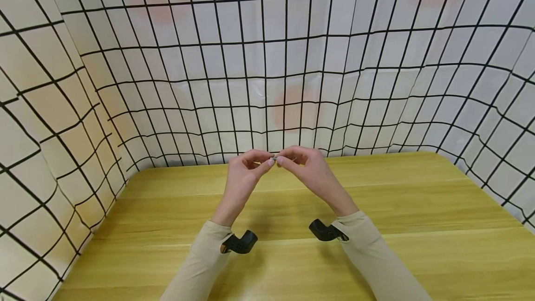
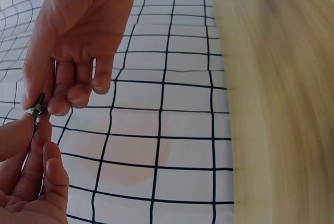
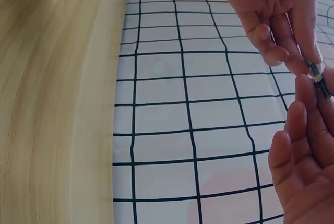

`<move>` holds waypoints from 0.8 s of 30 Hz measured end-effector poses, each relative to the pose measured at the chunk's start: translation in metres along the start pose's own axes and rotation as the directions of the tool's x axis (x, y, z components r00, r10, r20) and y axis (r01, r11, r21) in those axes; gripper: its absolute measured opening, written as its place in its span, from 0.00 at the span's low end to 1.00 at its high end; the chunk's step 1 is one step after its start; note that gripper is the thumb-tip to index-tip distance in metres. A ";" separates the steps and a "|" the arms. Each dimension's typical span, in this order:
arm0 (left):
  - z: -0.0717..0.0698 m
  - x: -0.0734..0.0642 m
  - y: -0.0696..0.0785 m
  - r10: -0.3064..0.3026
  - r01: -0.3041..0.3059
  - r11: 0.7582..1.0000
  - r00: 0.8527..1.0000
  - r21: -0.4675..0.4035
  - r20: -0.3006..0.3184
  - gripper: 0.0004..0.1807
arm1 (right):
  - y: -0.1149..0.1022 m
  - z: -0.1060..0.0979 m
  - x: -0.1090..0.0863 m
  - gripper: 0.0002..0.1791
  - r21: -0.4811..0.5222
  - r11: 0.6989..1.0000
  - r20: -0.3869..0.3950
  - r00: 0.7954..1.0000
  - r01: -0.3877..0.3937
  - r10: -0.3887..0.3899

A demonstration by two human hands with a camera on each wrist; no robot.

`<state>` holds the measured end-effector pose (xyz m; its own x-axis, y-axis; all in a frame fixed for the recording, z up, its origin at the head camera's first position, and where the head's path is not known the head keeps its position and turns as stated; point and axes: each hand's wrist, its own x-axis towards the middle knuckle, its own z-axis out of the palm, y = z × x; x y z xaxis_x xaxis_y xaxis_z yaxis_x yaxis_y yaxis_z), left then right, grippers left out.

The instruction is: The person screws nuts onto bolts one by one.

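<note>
Between the two hands is a small metal bolt point(image 3: 326, 90), dark and threaded, with a shiny nut point(image 3: 318, 79) around its middle. My left hand point(image 1: 244, 171) pinches one end between thumb and forefinger. The thumb and forefinger of my right hand point(image 1: 307, 167) pinch the dark end from the other side. Both hands are raised above the table, fingertips nearly touching. In the left wrist view the bolt point(image 2: 39, 100) shows only in part, since fingertips cover its ends. The other fingers of both hands are loosely bent and hold nothing.
A wooden table point(image 1: 167, 226) lies beneath the hands. White sheeting with a black grid point(image 1: 251, 64) stands behind it and at both sides, close to the table's far edge. Black wrist mounts point(image 1: 244, 242) stick out from the beige sleeves point(image 1: 200, 261).
</note>
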<state>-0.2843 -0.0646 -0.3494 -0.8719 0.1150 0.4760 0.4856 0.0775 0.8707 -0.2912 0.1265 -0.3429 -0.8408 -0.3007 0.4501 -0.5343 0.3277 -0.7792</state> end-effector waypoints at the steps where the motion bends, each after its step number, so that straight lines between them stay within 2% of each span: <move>1: 0.000 0.000 0.000 -0.001 0.001 1.000 1.000 -0.002 -0.001 0.05 | 0.000 0.000 0.000 0.11 0.003 1.000 0.002 1.000 0.000 0.000; 6: 0.001 0.001 0.001 -0.012 0.012 1.000 1.000 -0.012 -0.005 0.07 | 0.000 0.001 0.000 0.11 0.019 1.000 0.003 1.000 0.004 -0.004; 8: 0.001 -0.001 0.010 -0.019 0.019 1.000 1.000 -0.009 -0.004 0.07 | 0.000 0.001 0.001 0.10 0.025 1.000 0.000 1.000 0.009 -0.009; 13: 0.001 -0.001 0.009 -0.003 0.003 1.000 1.000 -0.008 0.001 0.05 | 0.003 0.002 0.002 0.13 0.024 0.999 -0.013 1.000 0.027 -0.027; 15: 0.001 0.001 0.000 0.005 -0.005 1.000 1.000 -0.012 0.002 0.05 | 0.004 0.003 0.002 0.15 0.020 0.999 -0.017 0.999 0.031 -0.031; 20: 0.001 0.001 0.000 -0.002 0.002 1.000 1.000 -0.011 0.001 0.05 | 0.004 0.003 0.002 0.16 0.018 0.999 -0.019 0.999 0.026 -0.026; 24: 0.001 0.001 0.000 -0.004 0.004 1.000 1.000 -0.011 -0.005 0.06 | 0.004 0.002 0.001 0.15 0.059 0.998 -0.015 1.000 0.002 -0.001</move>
<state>-0.2848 -0.0635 -0.3489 -0.8743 0.1101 0.4727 0.4810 0.0674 0.8741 -0.2945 0.1258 -0.3464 -0.8416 -0.2873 0.4573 -0.5297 0.2739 -0.8027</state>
